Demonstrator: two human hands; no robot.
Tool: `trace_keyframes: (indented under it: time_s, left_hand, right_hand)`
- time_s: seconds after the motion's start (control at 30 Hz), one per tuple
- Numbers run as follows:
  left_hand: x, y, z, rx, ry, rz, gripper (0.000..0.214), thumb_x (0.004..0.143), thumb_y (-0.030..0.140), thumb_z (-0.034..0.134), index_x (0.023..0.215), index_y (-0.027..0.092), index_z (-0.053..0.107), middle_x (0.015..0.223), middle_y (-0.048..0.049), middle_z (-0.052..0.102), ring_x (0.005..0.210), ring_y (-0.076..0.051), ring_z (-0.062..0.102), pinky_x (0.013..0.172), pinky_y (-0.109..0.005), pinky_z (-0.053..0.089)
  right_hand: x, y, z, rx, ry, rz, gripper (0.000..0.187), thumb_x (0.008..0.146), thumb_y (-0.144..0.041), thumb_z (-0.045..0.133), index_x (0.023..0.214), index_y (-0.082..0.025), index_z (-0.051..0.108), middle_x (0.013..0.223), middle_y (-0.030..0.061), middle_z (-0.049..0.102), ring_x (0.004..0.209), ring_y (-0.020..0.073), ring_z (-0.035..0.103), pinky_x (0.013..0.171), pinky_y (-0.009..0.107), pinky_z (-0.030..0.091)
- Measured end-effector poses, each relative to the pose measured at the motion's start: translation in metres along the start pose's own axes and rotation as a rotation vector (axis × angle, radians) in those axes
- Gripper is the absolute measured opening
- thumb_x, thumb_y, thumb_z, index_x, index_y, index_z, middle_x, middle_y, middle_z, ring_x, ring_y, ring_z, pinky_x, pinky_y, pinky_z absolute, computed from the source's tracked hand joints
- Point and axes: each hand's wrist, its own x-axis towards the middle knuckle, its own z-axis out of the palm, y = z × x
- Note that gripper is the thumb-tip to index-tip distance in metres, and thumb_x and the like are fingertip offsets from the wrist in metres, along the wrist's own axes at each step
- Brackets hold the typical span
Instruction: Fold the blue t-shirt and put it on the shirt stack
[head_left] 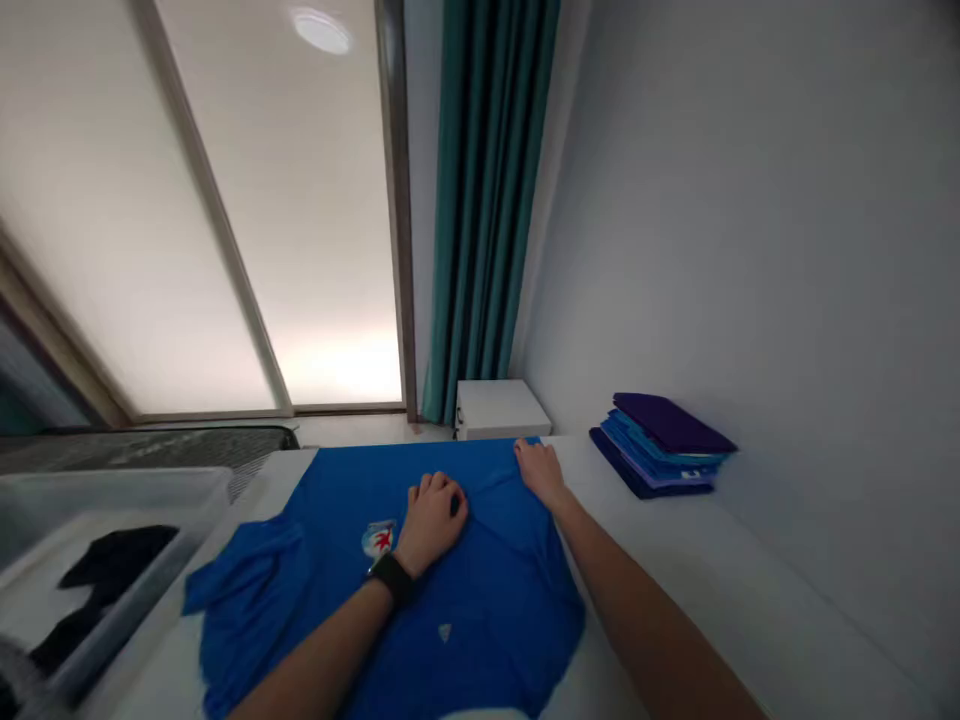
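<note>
A blue T-shirt (487,580) lies spread on the white table, with a round red-and-white badge and a small pale triangular logo showing. My left hand (431,522), a dark watch on its wrist, rests on the middle of the shirt beside the badge, its fingers curled into the cloth. At the shirt's far right edge, my right hand (538,470) is closed on the fabric, the fingertips partly hidden. The left sleeve part lies bunched and wrinkled.
A stack of folded clothes (664,445), blue and dark purple, sits on the table (637,560) by the right wall. On the left stands a pale plastic bin (214,490) with dark cloth inside. Beyond the table are a white cabinet (502,405) and a teal curtain (487,210).
</note>
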Motion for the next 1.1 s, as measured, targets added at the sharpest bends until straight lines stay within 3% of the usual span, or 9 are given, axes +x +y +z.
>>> trace_keyframes:
  time_s: [0.23,0.37,0.47,0.63,0.77,0.93,1.03,1.1]
  left_hand:
    - [0.002,-0.004,0.004,-0.043,0.004,0.035,0.016,0.089,0.026,0.046,0.085,0.022,0.061,0.104,-0.0057,0.058,0.101,-0.023,0.049,0.087,-0.037,0.035]
    - [0.002,-0.006,0.004,-0.062,0.004,0.058,0.014,0.089,0.026,0.047,0.086,0.022,0.060,0.102,-0.0050,0.058,0.100,-0.023,0.049,0.086,-0.037,0.036]
    - [0.002,-0.006,0.004,-0.062,0.010,0.069,0.013,0.089,0.026,0.047,0.088,0.023,0.059,0.101,-0.0043,0.057,0.098,-0.023,0.049,0.086,-0.037,0.036]
    - [0.002,-0.007,0.006,-0.043,0.004,0.089,0.013,0.091,0.025,0.045,0.091,0.023,0.058,0.101,-0.0042,0.058,0.098,-0.023,0.050,0.085,-0.037,0.035]
    - [0.002,-0.006,0.003,-0.027,-0.008,0.102,0.015,0.091,0.026,0.044,0.091,0.023,0.059,0.102,-0.0050,0.058,0.099,-0.023,0.050,0.086,-0.038,0.035]
    - [0.002,-0.004,0.001,-0.016,-0.017,0.100,0.016,0.091,0.027,0.043,0.092,0.023,0.059,0.102,-0.0051,0.058,0.099,-0.024,0.050,0.086,-0.039,0.036]
    - [0.003,-0.004,0.000,-0.010,-0.018,0.101,0.016,0.091,0.027,0.044,0.091,0.023,0.059,0.102,-0.0054,0.058,0.099,-0.024,0.051,0.086,-0.038,0.037]
    - [0.003,-0.004,-0.001,-0.008,-0.022,0.101,0.016,0.091,0.027,0.044,0.091,0.023,0.059,0.103,-0.0056,0.058,0.100,-0.024,0.051,0.085,-0.038,0.037]
  right_hand:
    - [0.000,0.003,-0.002,0.029,-0.005,-0.002,0.027,0.100,-0.026,0.034,0.114,-0.019,0.056,0.090,0.0087,0.071,0.089,0.0202,0.064,0.087,0.035,0.031]
    - [-0.008,0.006,-0.013,0.071,0.056,-0.029,0.027,0.097,-0.024,0.038,0.117,-0.020,0.056,0.113,0.0108,0.064,0.106,0.0220,0.056,0.089,0.035,0.033]
    - [-0.025,0.010,-0.023,0.102,0.107,-0.049,0.031,0.095,-0.022,0.040,0.123,-0.020,0.054,0.121,0.0111,0.058,0.111,0.0218,0.051,0.091,0.033,0.034]
    - [-0.071,0.012,-0.031,0.260,0.156,-0.157,0.031,0.093,-0.019,0.042,0.120,-0.018,0.057,0.113,0.0106,0.059,0.106,0.0220,0.052,0.091,0.034,0.039]
    - [-0.116,0.007,-0.035,0.364,0.047,-0.279,0.037,0.095,-0.028,0.042,0.129,-0.019,0.053,0.129,0.0121,0.053,0.120,0.0238,0.047,0.101,0.039,0.037]
    - [-0.162,0.007,-0.043,0.408,-0.190,-0.332,0.053,0.097,-0.044,0.037,0.147,-0.024,0.034,0.155,0.0083,0.029,0.142,0.0254,0.023,0.115,0.046,0.020]
    - [-0.181,0.015,-0.045,0.424,-0.220,-0.385,0.056,0.098,-0.046,0.035,0.150,-0.029,0.024,0.157,0.0046,0.022,0.144,0.0240,0.017,0.117,0.049,0.014]
    - [-0.189,0.021,-0.044,0.434,-0.189,-0.364,0.056,0.097,-0.044,0.038,0.150,-0.028,0.026,0.157,0.0053,0.024,0.143,0.0247,0.021,0.117,0.050,0.016]
